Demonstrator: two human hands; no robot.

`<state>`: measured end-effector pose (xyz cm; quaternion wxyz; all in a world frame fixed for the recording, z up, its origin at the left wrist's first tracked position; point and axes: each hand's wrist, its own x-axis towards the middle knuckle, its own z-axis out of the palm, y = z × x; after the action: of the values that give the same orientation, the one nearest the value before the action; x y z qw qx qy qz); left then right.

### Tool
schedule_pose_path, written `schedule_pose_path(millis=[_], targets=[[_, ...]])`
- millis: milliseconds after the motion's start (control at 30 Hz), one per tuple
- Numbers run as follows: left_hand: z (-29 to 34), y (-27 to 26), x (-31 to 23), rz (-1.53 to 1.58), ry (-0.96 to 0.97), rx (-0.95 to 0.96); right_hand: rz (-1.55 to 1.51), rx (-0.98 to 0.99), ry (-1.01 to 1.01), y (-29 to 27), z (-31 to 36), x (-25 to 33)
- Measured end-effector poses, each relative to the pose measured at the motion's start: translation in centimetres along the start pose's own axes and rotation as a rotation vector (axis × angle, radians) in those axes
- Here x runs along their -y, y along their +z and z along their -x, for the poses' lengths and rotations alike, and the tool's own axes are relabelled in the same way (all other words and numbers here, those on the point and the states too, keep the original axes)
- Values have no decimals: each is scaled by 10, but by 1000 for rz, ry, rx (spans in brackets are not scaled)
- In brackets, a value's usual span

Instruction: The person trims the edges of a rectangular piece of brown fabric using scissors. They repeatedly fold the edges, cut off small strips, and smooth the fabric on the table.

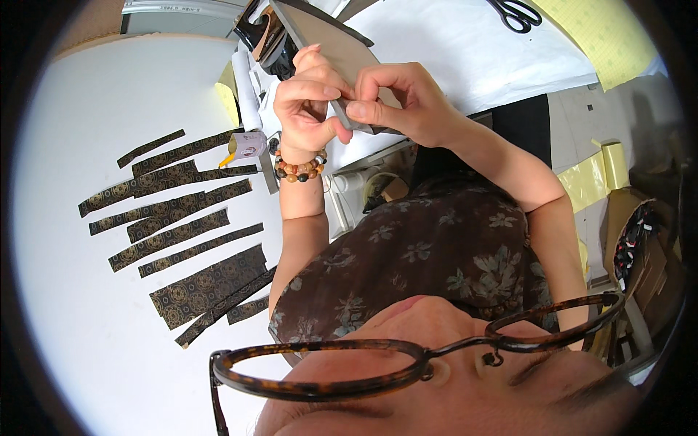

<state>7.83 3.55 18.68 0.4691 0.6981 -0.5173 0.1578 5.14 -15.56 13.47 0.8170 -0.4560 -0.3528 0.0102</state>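
A narrow grey strip [340, 115] is pinched at the near end of a tan-grey panel [327, 43] with a dark rim. My left hand [309, 98] curls round the strip's left side, thumb below and fingers above. From the other side my right hand [400, 102] grips it between thumb and bent index finger. Whether the strip is part of the panel or a separate piece, I cannot tell. Beaded bracelets [299, 167] circle my left wrist.
Several black-and-gold patterned strips [207, 287] lie on the white table [80, 305] at left. Near them stands a small pale box [247, 144] with a yellow-orange stick. Black scissors [518, 16] rest on white sheeting at the back; a carton [632, 247] stands right.
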Motion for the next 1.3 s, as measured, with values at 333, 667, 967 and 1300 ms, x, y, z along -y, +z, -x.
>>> schedule_pose_path(millis=[333,667,967,1300], targets=[[-3,5,-6,42,-79,-45,91,117,137,-10,-6,5],[-16,0,-17,-105,-122,116,-296,-43,310,-14,6,-5],[-21,-4,-15,-178,-68,220,-121,90,79,-13,25,1],[-59,-39,2,138,41,-172,-142,157,35,2,-32,39]])
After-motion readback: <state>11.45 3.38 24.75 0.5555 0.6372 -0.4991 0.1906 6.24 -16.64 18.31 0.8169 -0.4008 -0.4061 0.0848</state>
